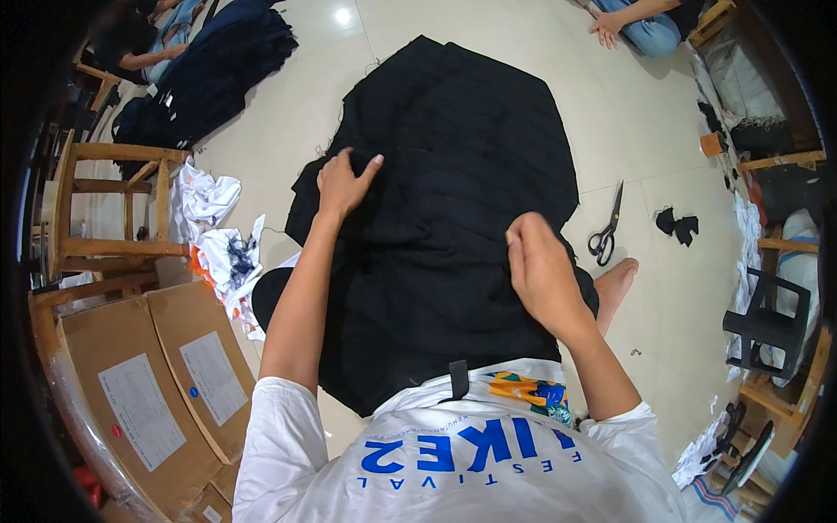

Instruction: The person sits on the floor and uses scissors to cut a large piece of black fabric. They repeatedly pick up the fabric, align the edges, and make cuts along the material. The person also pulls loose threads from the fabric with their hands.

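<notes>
A large piece of black cloth (453, 113) is spread over my lap and the floor in front of me, with frayed threads along its left edge. My left hand (342, 187) lies on the left part of the cloth, thumb and fingers apart. Over the right part, my right hand (539, 275) is closed with the fingers curled in; whatever they pinch is hidden, and the hand is slightly blurred. Creases run across the cloth between both hands. Black-handled scissors (606, 231) lie on the floor to the right, near my bare foot (616, 286).
Cardboard boxes (118, 344) and a wooden chair (118, 248) stand at left, beside white cloth scraps (231, 253). Dark garments (205, 78) are heaped at far left near another person. Black scraps (677, 225) and a black plastic stool (767, 322) are at right. Another person's hand (606, 28) shows at far right.
</notes>
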{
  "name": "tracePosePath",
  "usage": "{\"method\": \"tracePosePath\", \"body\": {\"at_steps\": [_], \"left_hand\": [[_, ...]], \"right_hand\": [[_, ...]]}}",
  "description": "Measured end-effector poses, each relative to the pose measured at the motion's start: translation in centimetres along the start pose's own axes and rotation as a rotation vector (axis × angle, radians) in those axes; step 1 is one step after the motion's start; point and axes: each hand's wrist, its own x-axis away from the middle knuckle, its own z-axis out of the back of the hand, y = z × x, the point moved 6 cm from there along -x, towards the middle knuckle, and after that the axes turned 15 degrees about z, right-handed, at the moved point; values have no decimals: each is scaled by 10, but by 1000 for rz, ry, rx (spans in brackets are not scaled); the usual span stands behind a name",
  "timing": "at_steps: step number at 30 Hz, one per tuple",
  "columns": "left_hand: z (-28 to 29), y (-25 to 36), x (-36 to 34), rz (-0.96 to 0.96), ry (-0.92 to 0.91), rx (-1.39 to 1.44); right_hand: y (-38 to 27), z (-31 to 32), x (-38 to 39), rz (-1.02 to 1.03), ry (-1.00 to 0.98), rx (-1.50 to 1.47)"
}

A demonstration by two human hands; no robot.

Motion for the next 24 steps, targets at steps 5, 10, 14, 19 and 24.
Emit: {"method": "tracePosePath", "body": {"at_steps": [5,10,14,19,24], "left_hand": [[1,-2,-4,-225,-91,-187],[6,-35,-32,94,-259,498],[10,-48,-39,-85,47,305],[-10,-54,-56,-36,-202,-17],[-9,-88,-75,183,-199,370]], "right_hand": [[-21,-13,12,29,-295,241],[-15,-12,16,17,-373,288],[-9,-13,14,-26,-298,174],[-6,-7,15,-173,-129,-72],[21,-28,36,-329,166,-379]]}}
